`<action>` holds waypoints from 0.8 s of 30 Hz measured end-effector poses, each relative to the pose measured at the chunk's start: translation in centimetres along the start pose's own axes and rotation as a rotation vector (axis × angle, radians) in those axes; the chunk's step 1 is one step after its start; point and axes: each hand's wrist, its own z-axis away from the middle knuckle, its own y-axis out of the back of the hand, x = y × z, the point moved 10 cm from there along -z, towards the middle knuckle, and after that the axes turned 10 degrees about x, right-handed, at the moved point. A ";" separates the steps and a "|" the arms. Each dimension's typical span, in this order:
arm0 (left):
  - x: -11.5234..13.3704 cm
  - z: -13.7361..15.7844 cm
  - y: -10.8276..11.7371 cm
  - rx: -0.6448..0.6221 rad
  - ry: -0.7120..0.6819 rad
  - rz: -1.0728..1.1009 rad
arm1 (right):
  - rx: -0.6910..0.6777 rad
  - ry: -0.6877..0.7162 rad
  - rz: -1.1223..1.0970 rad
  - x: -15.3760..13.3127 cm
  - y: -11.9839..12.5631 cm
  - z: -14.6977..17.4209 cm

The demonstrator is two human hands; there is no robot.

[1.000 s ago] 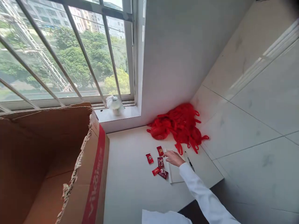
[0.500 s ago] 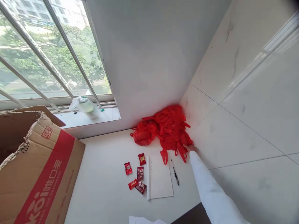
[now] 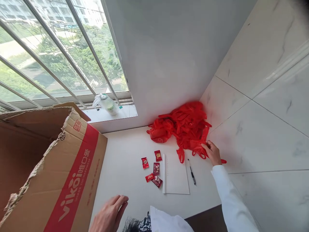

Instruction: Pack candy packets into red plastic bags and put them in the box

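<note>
At the right end of a heap of red plastic bags [image 3: 190, 122], my right hand [image 3: 213, 153] is closed on a bag, with a bit of red showing past the wrist. My left hand [image 3: 109, 214] hangs over the near part of the table, fingers loosely bent and nothing in it. Between the hands lie several wrapped red sweets [image 3: 156, 168]. Beside them is a notepad [image 3: 177, 177] with its cover folded back and a few marks along the left side of its page. A black pen [image 3: 192, 174] rests just right of the notepad.
A large cardboard box [image 3: 70, 170] with a torn rim stands open on the left of the white table [image 3: 127, 141]. On the windowsill sits a knotted clear bag [image 3: 107, 103]. A tiled wall [image 3: 265, 138] borders the right side.
My left hand has come into view at the bottom. My right hand, previously covered by its sleeve, now shows at the red bags. The view has shifted, showing more of the box.
</note>
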 end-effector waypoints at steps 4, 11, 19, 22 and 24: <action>2.5 -3.0 -0.5 -0.076 -0.094 0.026 | -0.334 0.093 -0.169 -7.5 -4.2 7.7; -0.7 -1.3 -3.9 -0.094 0.028 0.144 | -0.645 0.377 -0.191 -16.8 -17.5 23.4; -10.8 3.7 -8.8 -0.279 0.304 0.002 | -0.818 0.412 -0.165 -16.2 -27.8 33.8; -12.3 4.3 -9.4 -0.254 0.316 0.007 | -0.715 0.352 -0.091 -13.8 -27.7 33.0; -12.6 4.2 -9.8 -0.230 0.303 0.009 | -0.708 0.343 -0.001 -12.5 -27.8 32.9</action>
